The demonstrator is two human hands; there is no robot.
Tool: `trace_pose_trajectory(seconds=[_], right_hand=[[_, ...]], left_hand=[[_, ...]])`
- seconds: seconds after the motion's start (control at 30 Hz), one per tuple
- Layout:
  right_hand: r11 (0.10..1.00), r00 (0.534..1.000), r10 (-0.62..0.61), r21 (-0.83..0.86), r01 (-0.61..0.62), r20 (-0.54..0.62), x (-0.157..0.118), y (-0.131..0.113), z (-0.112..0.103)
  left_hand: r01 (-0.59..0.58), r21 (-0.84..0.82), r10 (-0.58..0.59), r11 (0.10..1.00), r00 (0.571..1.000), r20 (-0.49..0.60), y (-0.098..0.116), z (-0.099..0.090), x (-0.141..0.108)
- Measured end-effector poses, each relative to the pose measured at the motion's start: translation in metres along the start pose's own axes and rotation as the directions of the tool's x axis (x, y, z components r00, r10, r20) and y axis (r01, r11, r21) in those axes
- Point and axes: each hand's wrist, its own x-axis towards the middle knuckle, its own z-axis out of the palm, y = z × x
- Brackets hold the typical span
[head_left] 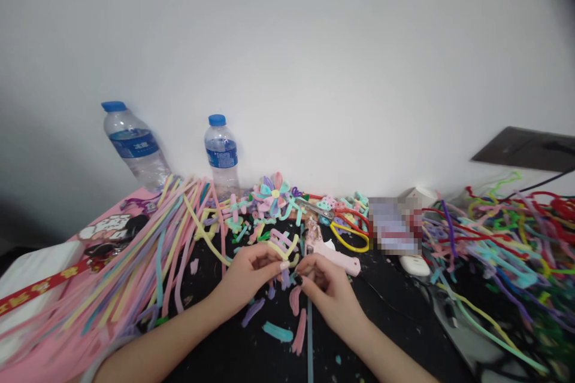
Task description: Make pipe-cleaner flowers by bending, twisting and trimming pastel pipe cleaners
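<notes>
My left hand point(256, 275) is closed, its thumb and fingers pinching a pale yellow pipe cleaner point(205, 238) that trails up to the left. Facing it, my right hand point(321, 284) has its fingertips pressed together near the yellow piece's bent end; whatever lies between them is too small to make out. Below the hands, a teal piece point(277, 332), a pink piece point(299, 332) and a purple piece point(253, 312) lie on the black surface point(233, 350). Behind them is a pile of pastel pieces with a multicoloured flower point(275, 193).
Two water bottles point(137, 149) point(221, 155) stand by the wall. Long pipe cleaners point(135, 269) spread at left. Scissors with red and yellow handles point(350, 230), a pink tool point(335, 256) and a pixelated item point(395, 227) sit beyond my right hand. Tangled pipe cleaners point(507, 251) lie far right.
</notes>
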Motion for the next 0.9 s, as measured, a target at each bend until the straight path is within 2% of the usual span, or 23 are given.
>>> trace_pose_trajectory(seconds=[0.13, 0.27, 0.33, 0.5, 0.7, 0.9], right_hand=[[0.992, 0.993, -0.014, -0.122, 0.028, 0.113, -0.0044, 0.0016, 0.0053], [0.987, 0.990, -0.035, -0.153, 0.056, 0.140, -0.0056, 0.0018, 0.0053], [0.985, 0.990, -0.044, -0.160, 0.066, 0.134, -0.0060, 0.0009, 0.0045], [0.989, 0.987, -0.057, -0.126, 0.076, 0.148, -0.0076, -0.0008, 0.0031], [0.981, 0.993, -0.092, -0.165, 0.104, 0.078, -0.0074, 0.0028, 0.0008], [0.973, 0.994, -0.071, -0.212, 0.087, 0.079, -0.0080, 0.0064, 0.0018]], left_hand=[[0.006, -0.089, 0.000, 0.996, 0.997, 0.072, -0.0002, 0.0021, -0.0019], [-0.098, 0.025, 0.098, 0.995, 0.995, -0.010, 0.0040, 0.0021, -0.0025], [-0.108, 0.015, 0.108, 0.994, 0.994, -0.034, 0.0062, 0.0019, -0.0020], [-0.010, -0.178, 0.011, 0.984, 1.000, 0.008, 0.0079, 0.0022, -0.0002], [0.046, -0.245, -0.040, 0.968, 0.999, 0.030, 0.0066, 0.0001, 0.0002], [0.173, -0.291, -0.127, 0.941, 0.977, 0.168, 0.0066, 0.0006, -0.0024]])
